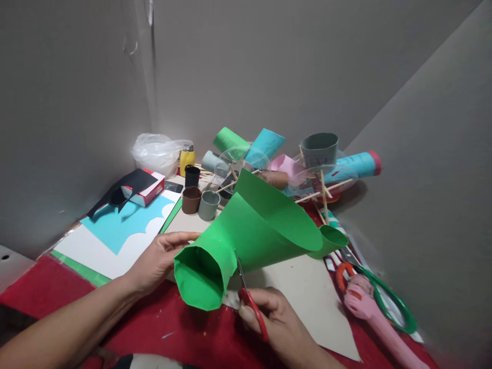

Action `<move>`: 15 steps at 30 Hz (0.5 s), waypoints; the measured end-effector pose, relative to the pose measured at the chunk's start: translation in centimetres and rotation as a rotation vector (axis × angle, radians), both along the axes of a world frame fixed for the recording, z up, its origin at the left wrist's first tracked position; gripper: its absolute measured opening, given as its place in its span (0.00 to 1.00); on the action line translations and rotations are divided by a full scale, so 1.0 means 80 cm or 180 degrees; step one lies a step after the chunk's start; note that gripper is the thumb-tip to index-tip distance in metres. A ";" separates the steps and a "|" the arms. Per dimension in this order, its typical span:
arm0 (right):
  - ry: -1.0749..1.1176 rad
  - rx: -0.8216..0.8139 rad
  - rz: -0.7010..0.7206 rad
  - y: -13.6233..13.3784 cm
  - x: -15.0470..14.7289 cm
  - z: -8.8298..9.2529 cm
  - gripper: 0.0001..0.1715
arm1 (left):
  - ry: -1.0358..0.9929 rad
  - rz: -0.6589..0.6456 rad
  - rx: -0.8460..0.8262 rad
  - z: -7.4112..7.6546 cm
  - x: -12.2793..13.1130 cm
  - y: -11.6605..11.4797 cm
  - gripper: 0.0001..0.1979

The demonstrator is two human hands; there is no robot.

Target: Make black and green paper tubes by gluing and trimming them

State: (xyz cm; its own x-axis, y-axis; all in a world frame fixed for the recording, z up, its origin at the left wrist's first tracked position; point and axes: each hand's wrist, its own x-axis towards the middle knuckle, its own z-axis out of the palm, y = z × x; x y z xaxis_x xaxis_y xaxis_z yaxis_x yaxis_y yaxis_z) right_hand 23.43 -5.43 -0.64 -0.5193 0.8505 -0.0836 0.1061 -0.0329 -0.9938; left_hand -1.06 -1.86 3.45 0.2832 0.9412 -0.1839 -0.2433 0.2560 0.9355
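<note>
A rolled green paper tube (230, 230) is held above the table, its near end open toward me and its far part flaring wide. My left hand (163, 256) grips its left side, with the fingertips partly hidden behind the paper. In my right hand (274, 315) is a pair of red-handled scissors (253, 310). Their blades meet the tube at a cut edge just behind its near end. Below lies a sheet of greyish cardboard (307, 297) on the red table cover (169, 328).
Small brown (191, 200) and grey paper rings (209, 206) stand behind the tube. Coloured paper rolls (265, 146), sticks and clear plastic lids crowd the back. Cut blue paper (134, 220) lies left. Green-handled scissors (392, 302) and a pink tool (378, 323) lie right. Grey walls enclose the table.
</note>
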 end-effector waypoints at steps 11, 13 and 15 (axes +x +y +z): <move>-0.0164 0.0062 -0.0117 -0.003 -0.002 0.003 0.32 | 0.0064 -0.0013 0.0107 -0.004 -0.004 0.001 0.20; -0.0132 0.0014 -0.0041 -0.003 -0.003 0.006 0.33 | 0.0172 -0.0008 0.0123 -0.007 -0.007 0.001 0.19; -0.0087 -0.0145 0.0008 -0.004 -0.004 0.009 0.34 | 0.0251 -0.0033 0.0158 -0.010 -0.009 0.001 0.19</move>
